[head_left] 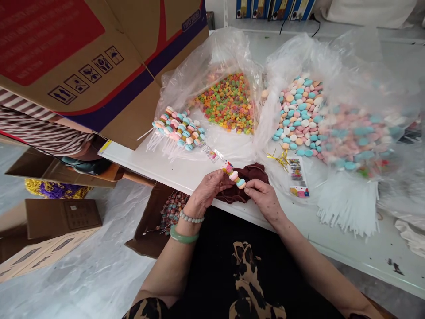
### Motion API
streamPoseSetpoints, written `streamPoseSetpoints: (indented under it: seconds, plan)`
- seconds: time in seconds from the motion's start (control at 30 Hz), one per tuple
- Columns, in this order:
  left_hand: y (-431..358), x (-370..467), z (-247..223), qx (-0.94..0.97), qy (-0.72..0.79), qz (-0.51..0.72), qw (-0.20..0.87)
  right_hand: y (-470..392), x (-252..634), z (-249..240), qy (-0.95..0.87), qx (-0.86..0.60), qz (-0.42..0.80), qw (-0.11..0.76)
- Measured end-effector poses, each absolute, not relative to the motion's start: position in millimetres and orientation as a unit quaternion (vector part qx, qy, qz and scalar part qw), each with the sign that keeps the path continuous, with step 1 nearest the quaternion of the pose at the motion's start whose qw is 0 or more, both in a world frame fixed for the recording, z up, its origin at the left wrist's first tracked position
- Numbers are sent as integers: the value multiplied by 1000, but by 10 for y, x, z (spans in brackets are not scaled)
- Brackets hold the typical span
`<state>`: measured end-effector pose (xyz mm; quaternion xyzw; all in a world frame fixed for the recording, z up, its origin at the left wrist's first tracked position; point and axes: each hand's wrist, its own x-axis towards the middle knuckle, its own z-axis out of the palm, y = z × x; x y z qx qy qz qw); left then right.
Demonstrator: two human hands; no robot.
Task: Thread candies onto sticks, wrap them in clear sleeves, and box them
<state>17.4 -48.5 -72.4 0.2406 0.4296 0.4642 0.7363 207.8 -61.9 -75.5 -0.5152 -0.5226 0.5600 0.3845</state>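
My left hand [210,186] is closed on the upper end of a candy skewer [234,176], strung with pastel and darker pieces. The fingertips of my right hand [263,197] pinch its lower end. Under both hands a dark maroon cloth [255,173] lies near the table's front edge. A printed label strip [212,153] reaches toward my left hand. To the upper left rests a pile of finished-looking skewers [179,126] with white sticks. Behind are a bag of small ring candies [227,104] and a bag of pastel oval candies [299,113].
A large cardboard box [99,53] stands at the back left. White sticks [352,206], gold twist ties [279,158] and printed labels [298,176] lie right on the white table [352,257]. Below left, an open carton [149,221] holds wrapped skewers. A person's striped sleeve [43,133] shows at left.
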Motion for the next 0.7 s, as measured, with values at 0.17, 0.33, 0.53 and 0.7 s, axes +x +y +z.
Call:
streamPoseSetpoints:
  seconds: [0.17,0.33,0.53,0.7]
  plan:
    - [-403,181,-704,186,412,534,715,-612,2022,-688,-528,-496,569,389]
    - [-398,279,-597,167,343,600,703,-600,1981,-684,-489,-497,608,381]
    - [-453,421,-674,184,339,598,703,-540,1977,-641,-284,-437,789,326]
    - [-489,491,-727,181,340,577,720,-511,1924,-626,-187,-372,861,291]
